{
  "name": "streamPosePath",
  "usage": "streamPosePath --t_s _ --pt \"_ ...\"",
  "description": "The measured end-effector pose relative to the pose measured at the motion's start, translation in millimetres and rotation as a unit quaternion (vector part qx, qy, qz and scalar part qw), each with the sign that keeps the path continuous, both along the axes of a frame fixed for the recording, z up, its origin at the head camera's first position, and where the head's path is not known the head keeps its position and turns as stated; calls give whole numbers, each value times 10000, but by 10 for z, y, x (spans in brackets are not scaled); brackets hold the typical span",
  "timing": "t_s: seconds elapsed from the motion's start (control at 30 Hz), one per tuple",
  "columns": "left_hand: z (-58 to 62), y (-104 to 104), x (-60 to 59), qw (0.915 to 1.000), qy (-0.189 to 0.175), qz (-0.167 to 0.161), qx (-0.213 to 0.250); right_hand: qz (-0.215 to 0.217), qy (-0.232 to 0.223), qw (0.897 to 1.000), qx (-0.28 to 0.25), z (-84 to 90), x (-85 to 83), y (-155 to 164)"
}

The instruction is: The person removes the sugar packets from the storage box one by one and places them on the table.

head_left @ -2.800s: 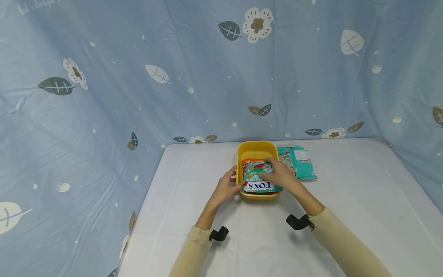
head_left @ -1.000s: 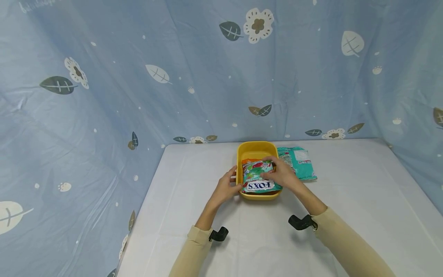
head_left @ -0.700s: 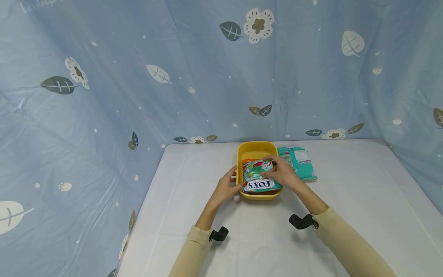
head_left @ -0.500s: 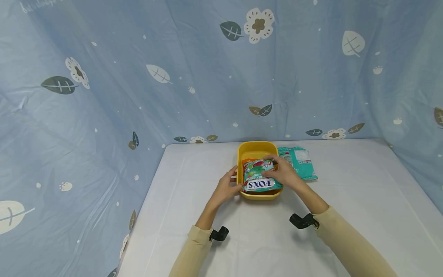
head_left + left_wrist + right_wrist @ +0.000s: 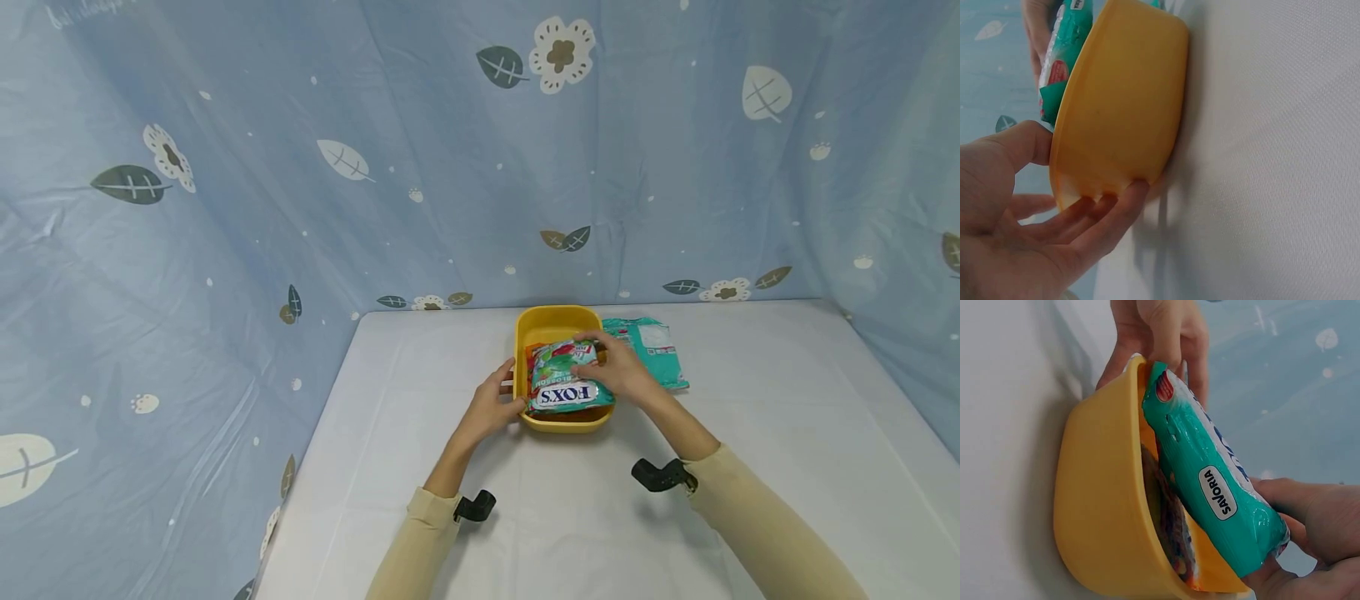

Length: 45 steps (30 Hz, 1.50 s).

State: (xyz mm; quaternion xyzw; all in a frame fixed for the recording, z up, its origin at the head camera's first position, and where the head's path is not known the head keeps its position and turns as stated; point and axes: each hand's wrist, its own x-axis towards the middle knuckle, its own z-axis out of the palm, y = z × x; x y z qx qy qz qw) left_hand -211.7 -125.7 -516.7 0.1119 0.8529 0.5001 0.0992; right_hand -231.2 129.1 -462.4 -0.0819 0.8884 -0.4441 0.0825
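A yellow plastic bin stands on the white-covered table. My left hand holds its left side, thumb at the rim and fingertips against the outer wall. Between thumb and fingers, my right hand grips a teal Fox's candy bag. The bag sits tilted at the bin's mouth, partly above the rim, as the right wrist view shows. Under it, inside the bin, lies an orange-edged packet, mostly hidden. A second teal bag lies on the table just right of the bin.
The white cloth covers the table. Behind and to the left hangs a blue curtain with leaf and flower prints. Black wrist mounts sit near both cuffs.
My right hand has lifted the Fox's bag slightly and shifted it a little to the right, tilting it. The left hand and the bin have stayed in place.
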Motion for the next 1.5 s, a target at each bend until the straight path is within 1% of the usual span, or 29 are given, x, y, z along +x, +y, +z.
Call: streamPosePath --t_s 0.17,0.37,0.53,0.67,0.83,1.0,1.27,1.5 --pt "-1 5 -3 10000 -13 33 -1 -4 29 10000 -84 10 -17 33" --pt "5 3 -3 10000 2 43 34 -25 9 9996 -277 67 -39 96" --pt "14 6 2 10000 19 31 23 -168 -110 9993 -329 123 -23 143" --pt "8 14 1 10000 38 18 43 -228 -52 9990 -378 163 -13 191" --pt "10 15 4 10000 19 62 -42 -252 38 9985 -478 197 -19 251" --pt "11 16 9 9999 -6 89 -83 -262 7 9978 -607 219 -28 279" --pt "5 17 6 10000 0 63 -55 -291 -53 9979 -568 251 -26 306" --pt "10 12 13 9999 9 97 -128 -398 -248 9972 -577 283 -28 361"
